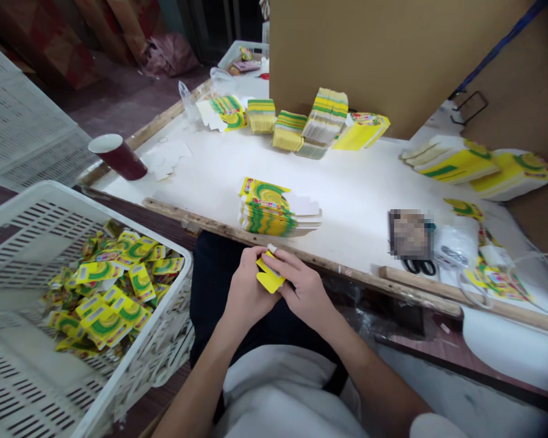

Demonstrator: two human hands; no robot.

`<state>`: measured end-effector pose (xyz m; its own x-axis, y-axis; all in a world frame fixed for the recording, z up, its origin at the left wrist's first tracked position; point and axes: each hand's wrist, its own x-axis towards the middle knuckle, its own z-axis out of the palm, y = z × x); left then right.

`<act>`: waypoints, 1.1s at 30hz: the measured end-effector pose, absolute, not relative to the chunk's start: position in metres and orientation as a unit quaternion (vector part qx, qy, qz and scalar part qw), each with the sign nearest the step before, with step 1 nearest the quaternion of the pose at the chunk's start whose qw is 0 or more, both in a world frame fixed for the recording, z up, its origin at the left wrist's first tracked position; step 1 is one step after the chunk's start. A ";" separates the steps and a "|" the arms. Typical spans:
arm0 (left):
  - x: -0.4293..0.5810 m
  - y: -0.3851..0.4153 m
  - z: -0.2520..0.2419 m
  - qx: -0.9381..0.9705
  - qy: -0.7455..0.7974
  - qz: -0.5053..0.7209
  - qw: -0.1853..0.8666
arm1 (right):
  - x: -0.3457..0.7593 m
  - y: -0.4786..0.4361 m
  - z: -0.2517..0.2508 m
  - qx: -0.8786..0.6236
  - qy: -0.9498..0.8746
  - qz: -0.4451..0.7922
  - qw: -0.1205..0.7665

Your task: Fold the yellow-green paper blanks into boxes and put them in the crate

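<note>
Hands (305,291) gripping a yellow carton (269,280), table edge (201,221) between them and carton stack (267,213), crate (22,347) of packets (105,319) at left

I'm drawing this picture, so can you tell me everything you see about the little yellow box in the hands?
The small yellow carton looks like thin, bright yellow card. A flap sticks out, so it isn't fully closed. It's tilted, held by the left hand and right hand, which hide much of it. It's above the lap, near the wooden table edge.
</note>
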<state>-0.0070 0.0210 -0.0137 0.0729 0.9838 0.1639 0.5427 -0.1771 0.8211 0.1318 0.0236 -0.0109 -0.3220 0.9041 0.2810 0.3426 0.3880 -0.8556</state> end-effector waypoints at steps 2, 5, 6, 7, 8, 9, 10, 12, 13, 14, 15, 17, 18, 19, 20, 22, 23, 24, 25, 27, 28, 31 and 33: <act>-0.009 0.022 -0.011 0.678 0.564 0.372 0.288 | 0.133 0.024 -0.011 -0.417 -0.744 0.348 0.390; -0.012 0.022 -0.011 0.683 0.568 0.359 0.288 | 0.135 0.024 -0.010 -0.405 -0.758 0.348 0.375; -0.012 0.022 -0.011 0.683 0.569 0.354 0.290 | 0.136 0.025 -0.009 -0.403 -0.760 0.350 0.371; -0.012 0.021 -0.011 0.683 0.571 0.349 0.294 | 0.137 0.025 -0.009 -0.403 -0.761 0.352 0.367; -0.012 0.021 -0.011 0.683 0.572 0.344 0.297 | 0.137 0.025 -0.007 -0.403 -0.761 0.355 0.364; -0.011 0.021 -0.011 0.682 0.574 0.339 0.300 | 0.138 0.025 -0.006 -0.403 -0.762 0.356 0.361; -0.011 0.021 -0.011 0.683 0.575 0.334 0.302 | 0.138 0.026 -0.005 -0.403 -0.762 0.356 0.361; -0.010 0.022 -0.010 0.688 0.574 0.327 0.300 | 0.139 0.026 -0.004 -0.401 -0.762 0.357 0.361; -0.010 0.022 -0.010 0.692 0.571 0.326 0.297 | 0.140 0.026 -0.003 -0.400 -0.762 0.358 0.362; -0.010 0.022 -0.009 0.696 0.569 0.325 0.294 | 0.140 0.026 -0.004 -0.399 -0.763 0.358 0.362; -0.011 0.023 -0.009 0.701 0.567 0.322 0.290 | 0.140 0.026 -0.004 -0.398 -0.764 0.358 0.361; -0.012 0.024 -0.008 0.710 0.564 0.316 0.280 | 0.139 0.025 -0.006 -0.399 -0.766 0.358 0.354; -0.013 0.025 -0.008 0.714 0.563 0.312 0.275 | 0.138 0.024 -0.006 -0.400 -0.768 0.359 0.348; -0.014 0.025 -0.008 0.718 0.562 0.310 0.269 | 0.138 0.024 -0.007 -0.400 -0.770 0.361 0.342; -0.015 0.025 -0.008 0.722 0.560 0.308 0.265 | 0.138 0.023 -0.006 -0.399 -0.772 0.365 0.334; -0.016 0.026 -0.009 0.728 0.558 0.303 0.260 | 0.138 0.022 -0.006 -0.390 -0.778 0.376 0.318; -0.016 0.026 -0.009 0.728 0.559 0.301 0.259 | 0.138 0.021 -0.005 -0.385 -0.781 0.381 0.310; -0.016 0.026 -0.009 0.726 0.562 0.300 0.259 | 0.138 0.021 -0.005 -0.381 -0.783 0.385 0.305; -0.016 0.026 -0.009 0.724 0.564 0.301 0.260 | 0.138 0.021 -0.005 -0.379 -0.784 0.387 0.302; -0.015 0.026 -0.009 0.720 0.566 0.306 0.259 | 0.138 0.021 -0.006 -0.384 -0.782 0.386 0.303; -0.014 0.027 -0.009 0.720 0.565 0.308 0.258 | 0.138 0.021 -0.007 -0.390 -0.779 0.384 0.305; -0.013 0.027 -0.009 0.724 0.563 0.305 0.256 | 0.136 0.021 -0.009 -0.406 -0.770 0.379 0.314; -0.014 0.027 -0.009 0.725 0.564 0.303 0.254 | 0.135 0.021 -0.010 -0.412 -0.767 0.378 0.316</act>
<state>-0.0137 0.0269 -0.0095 0.1801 0.9717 0.1527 0.6633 -0.2346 0.7106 0.1347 0.0206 -0.0098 -0.4609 0.8705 0.1727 0.3936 0.3749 -0.8393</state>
